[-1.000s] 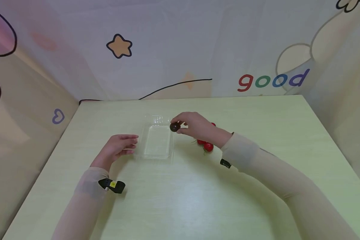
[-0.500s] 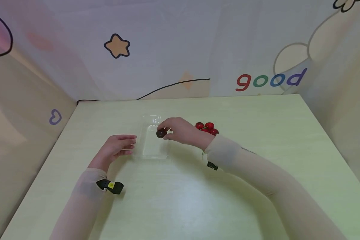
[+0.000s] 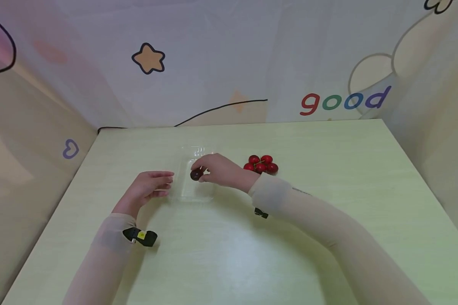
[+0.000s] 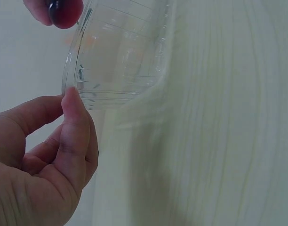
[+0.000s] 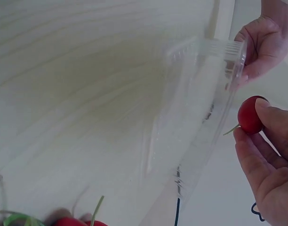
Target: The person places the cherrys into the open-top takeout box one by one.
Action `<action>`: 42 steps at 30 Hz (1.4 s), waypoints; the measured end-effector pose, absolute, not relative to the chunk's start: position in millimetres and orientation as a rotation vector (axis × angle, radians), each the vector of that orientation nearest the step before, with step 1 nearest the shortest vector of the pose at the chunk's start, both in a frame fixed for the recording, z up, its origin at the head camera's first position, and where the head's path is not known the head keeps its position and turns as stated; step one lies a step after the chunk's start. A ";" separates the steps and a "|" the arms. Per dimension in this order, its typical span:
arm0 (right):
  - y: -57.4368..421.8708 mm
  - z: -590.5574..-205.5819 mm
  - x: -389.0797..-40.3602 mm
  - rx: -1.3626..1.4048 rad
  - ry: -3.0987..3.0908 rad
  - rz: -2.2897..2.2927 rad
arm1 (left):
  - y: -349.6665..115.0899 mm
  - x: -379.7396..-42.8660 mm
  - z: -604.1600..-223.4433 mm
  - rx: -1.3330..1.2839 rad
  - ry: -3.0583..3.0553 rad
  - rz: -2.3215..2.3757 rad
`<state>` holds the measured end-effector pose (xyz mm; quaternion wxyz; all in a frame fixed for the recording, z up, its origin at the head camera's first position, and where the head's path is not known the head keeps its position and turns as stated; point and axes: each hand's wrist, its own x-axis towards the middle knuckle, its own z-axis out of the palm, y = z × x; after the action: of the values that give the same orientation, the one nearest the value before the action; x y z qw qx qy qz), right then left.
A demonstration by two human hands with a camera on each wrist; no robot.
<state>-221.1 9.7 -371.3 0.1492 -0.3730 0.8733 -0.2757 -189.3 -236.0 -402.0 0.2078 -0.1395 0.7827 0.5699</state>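
My right hand (image 3: 223, 171) pinches a dark red cherry (image 3: 196, 174) between thumb and fingers, above the clear plastic container (image 3: 187, 195). In the right wrist view the held cherry (image 5: 250, 115) shows a short green stem and is apart from the container wall (image 5: 191, 108). At the container's left side, my left hand (image 3: 146, 188) holds the rim; the left wrist view shows the thumb and a finger of this hand (image 4: 54, 155) meeting at the rim (image 4: 68, 70). No fruit shows inside the container.
Several red cherries (image 3: 260, 167) lie clustered on the pale wooden table (image 3: 229, 254), right of the container and behind my right forearm. A printed cloth backdrop (image 3: 213, 63) rises at the table's back and sides.
My right hand has carried the cherry leftward and slightly nearer, from the container's right edge to over its middle. More of the cherry cluster is uncovered. My left hand keeps its place at the rim.
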 end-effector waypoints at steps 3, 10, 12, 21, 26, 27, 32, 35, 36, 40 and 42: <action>4.7 -376.2 -221.3 -1.086 2.496 -0.790 | -236.2 -189.3 -402.7 -0.387 2.162 1.608; -6.5 -384.0 -219.7 -1.090 2.471 -0.768 | -237.1 -187.7 -401.6 -0.384 2.161 1.612; -9.1 -385.8 -219.0 -1.094 2.457 -0.772 | -236.9 -186.8 -400.8 -0.375 2.158 1.616; -15.3 -394.1 -218.6 -1.126 2.444 -0.734 | -235.6 -187.1 -402.2 -0.349 2.156 1.626; -17.0 -396.4 -219.1 -1.122 2.422 -0.745 | -235.3 -187.7 -403.0 -0.340 2.156 1.629; -17.5 -396.9 -219.2 -1.118 2.418 -0.747 | -235.5 -187.6 -402.9 -0.335 2.152 1.636; -19.8 -400.0 -220.6 -1.112 2.401 -0.733 | -236.6 -187.6 -403.1 -0.317 2.141 1.653; -21.3 -401.3 -221.0 -1.120 2.397 -0.719 | -236.8 -187.4 -402.3 -0.329 2.150 1.640; -21.7 -401.3 -221.0 -1.119 2.396 -0.719 | -236.8 -187.5 -402.1 -0.334 2.155 1.633; -23.7 -401.4 -220.5 -1.099 2.388 -0.728 | -236.4 -187.7 -401.0 -0.347 2.165 1.614; -24.6 -401.4 -220.1 -1.086 2.390 -0.722 | -236.2 -187.8 -400.7 -0.344 2.166 1.611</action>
<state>-220.1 -24.6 -401.4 0.2080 -0.3901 0.8586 -0.2596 -187.8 -236.2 -400.7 0.2087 -0.1238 0.7784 0.5789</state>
